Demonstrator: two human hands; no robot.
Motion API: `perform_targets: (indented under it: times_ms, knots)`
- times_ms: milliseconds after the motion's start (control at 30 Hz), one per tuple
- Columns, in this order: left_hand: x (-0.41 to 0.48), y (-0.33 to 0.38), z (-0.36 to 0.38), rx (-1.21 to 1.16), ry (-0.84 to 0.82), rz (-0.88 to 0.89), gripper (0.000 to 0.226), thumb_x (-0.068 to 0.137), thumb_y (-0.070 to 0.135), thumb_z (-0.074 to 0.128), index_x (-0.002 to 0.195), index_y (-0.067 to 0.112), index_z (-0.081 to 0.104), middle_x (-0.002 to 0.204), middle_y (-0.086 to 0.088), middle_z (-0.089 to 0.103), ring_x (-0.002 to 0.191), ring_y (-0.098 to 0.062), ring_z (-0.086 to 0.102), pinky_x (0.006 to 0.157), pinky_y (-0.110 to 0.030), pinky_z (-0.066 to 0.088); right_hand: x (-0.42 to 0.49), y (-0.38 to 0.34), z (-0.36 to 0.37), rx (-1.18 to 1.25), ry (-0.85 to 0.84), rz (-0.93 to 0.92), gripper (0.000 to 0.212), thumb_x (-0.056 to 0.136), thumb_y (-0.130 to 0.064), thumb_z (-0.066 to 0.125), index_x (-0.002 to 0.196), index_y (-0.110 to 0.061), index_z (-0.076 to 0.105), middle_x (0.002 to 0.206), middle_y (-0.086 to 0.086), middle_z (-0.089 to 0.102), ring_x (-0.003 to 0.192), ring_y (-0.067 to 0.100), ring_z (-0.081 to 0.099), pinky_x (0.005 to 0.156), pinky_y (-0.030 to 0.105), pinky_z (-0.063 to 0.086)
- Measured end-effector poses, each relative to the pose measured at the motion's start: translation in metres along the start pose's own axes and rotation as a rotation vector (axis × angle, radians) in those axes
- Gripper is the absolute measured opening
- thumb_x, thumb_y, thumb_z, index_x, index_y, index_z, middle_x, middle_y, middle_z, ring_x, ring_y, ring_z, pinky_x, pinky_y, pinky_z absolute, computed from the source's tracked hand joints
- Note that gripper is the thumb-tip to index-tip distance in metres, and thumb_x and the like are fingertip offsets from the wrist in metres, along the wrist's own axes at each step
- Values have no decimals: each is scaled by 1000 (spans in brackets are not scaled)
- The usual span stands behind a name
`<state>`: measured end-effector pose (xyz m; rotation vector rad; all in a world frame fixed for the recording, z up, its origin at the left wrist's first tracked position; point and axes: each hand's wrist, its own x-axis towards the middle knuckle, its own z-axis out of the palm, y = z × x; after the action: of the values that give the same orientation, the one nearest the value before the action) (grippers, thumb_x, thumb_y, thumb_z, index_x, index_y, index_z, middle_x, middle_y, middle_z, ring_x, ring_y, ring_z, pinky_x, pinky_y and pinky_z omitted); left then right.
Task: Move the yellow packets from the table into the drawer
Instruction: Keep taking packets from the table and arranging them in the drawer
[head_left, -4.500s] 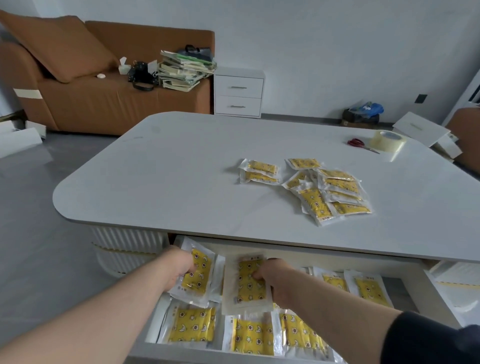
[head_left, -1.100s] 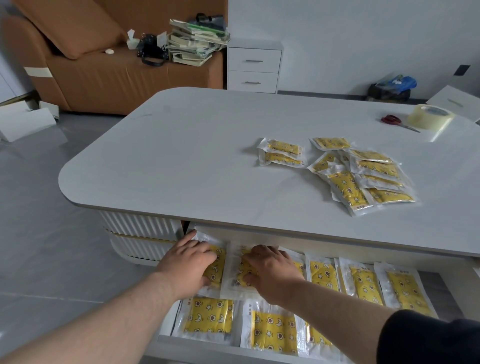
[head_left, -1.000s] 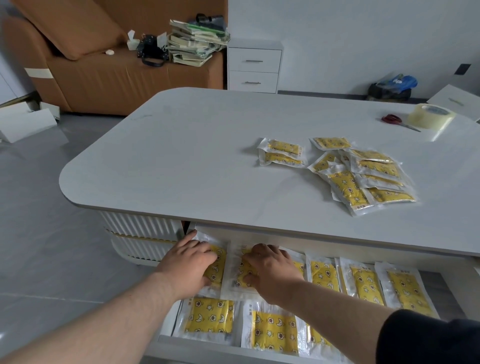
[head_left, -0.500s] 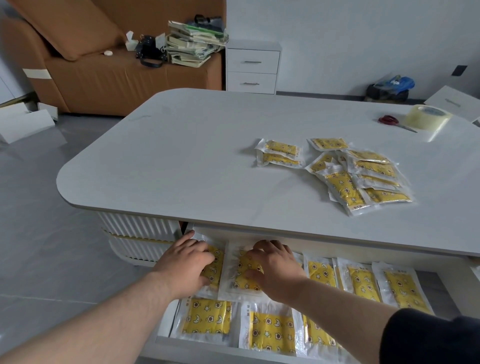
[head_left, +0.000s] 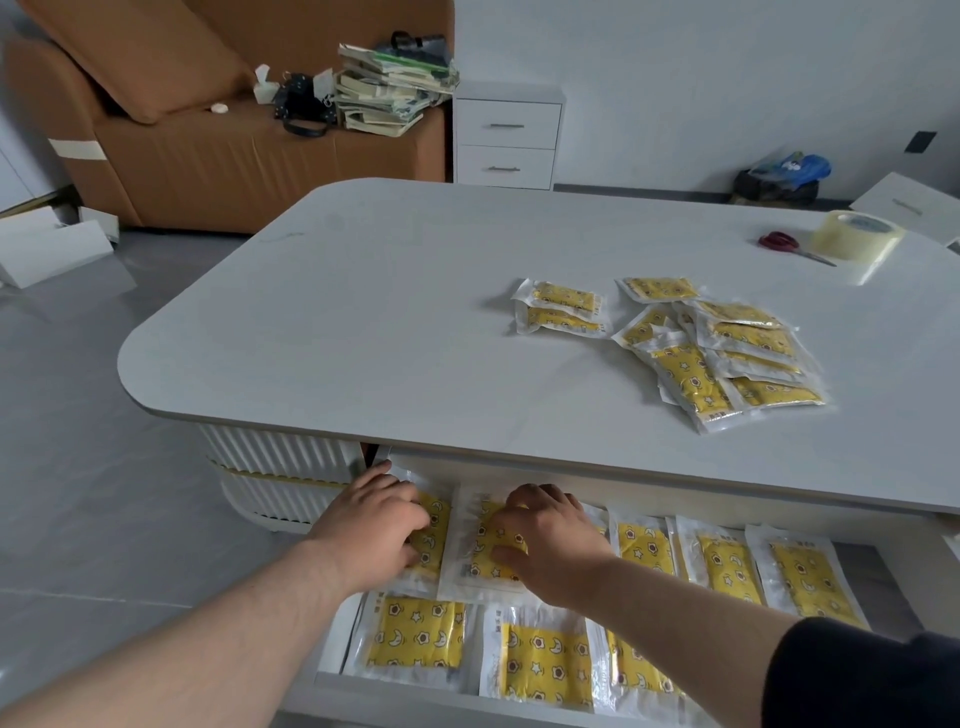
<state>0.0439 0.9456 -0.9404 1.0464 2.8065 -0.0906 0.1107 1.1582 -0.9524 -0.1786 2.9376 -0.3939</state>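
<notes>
The open drawer (head_left: 400, 699) under the table's near edge holds several yellow packets lying flat, such as one at the front left (head_left: 415, 634) and one at the right (head_left: 810, 577). My left hand (head_left: 371, 525) lies palm down on a yellow packet (head_left: 435, 535) at the drawer's back left. My right hand (head_left: 550, 540) pinches the packet beside it (head_left: 475, 556) with thumb and curled fingers. On the white table (head_left: 363, 322) a loose pile of yellow packets (head_left: 722, 358) lies at the right, with two more packets (head_left: 561, 312) just left of it.
A roll of clear tape (head_left: 857, 236) and red scissors (head_left: 779, 241) lie at the table's far right. Beyond the table stand a brown sofa (head_left: 234, 150) with stacked books (head_left: 395, 88) and a white two-drawer cabinet (head_left: 506, 137). White boxes (head_left: 52, 249) sit on the floor at the left.
Both hands have brought their packets down from above the drawer and laid them at its back left. Over the last second they have barely moved; the right fingers have curled a little.
</notes>
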Motion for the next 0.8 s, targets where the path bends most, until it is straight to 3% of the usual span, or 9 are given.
perform_targets:
  times_ms: [100,200,267,333,433,700,800]
  knots:
    - [0,0,-11,-21,6,-10,29,91,43,55,115,30,63,127,9,54,128,-17,40,118,-35,12,-5,-1,-13,93,35,16,39,97,-42,48,134,-31,55,137,-6,52,127,18,45,106,30,36]
    - [-3,2,-30,-121,-29,-32,26,92,39,56,113,27,65,119,8,59,116,-15,51,105,-34,37,-20,-3,-33,196,-12,44,35,96,-38,51,128,-28,60,127,-6,62,109,14,60,95,29,49]
    - [-8,6,-44,-224,-65,-67,27,92,38,56,116,29,65,121,9,60,111,-14,55,96,-32,45,-33,-3,-47,230,-55,36,28,95,-35,54,119,-27,65,114,-8,68,97,11,65,90,28,53]
    - [-14,12,-59,-330,-94,-96,28,92,38,57,117,31,64,122,11,60,107,-9,56,92,-28,46,-49,0,-64,269,-70,48,22,93,-31,57,110,-26,70,101,-12,69,90,7,65,87,23,53]
    - [-21,24,-81,-482,-72,-98,21,90,37,60,109,30,68,104,16,63,93,-2,59,87,-25,49,-71,5,-92,338,-30,66,16,91,-27,59,98,-25,73,83,-20,65,84,1,65,80,16,53]
    - [-4,81,-133,-766,102,-43,5,88,32,64,87,35,68,90,16,68,85,2,62,76,-18,47,-120,39,-159,526,324,260,10,85,-26,70,93,-33,71,85,-17,71,81,-5,67,77,13,52]
    - [12,98,-136,-846,147,-44,7,87,30,65,83,33,70,85,15,71,82,3,64,79,-21,51,-126,56,-166,549,392,316,12,84,-27,70,90,-37,67,85,-14,73,82,-4,67,78,14,53]
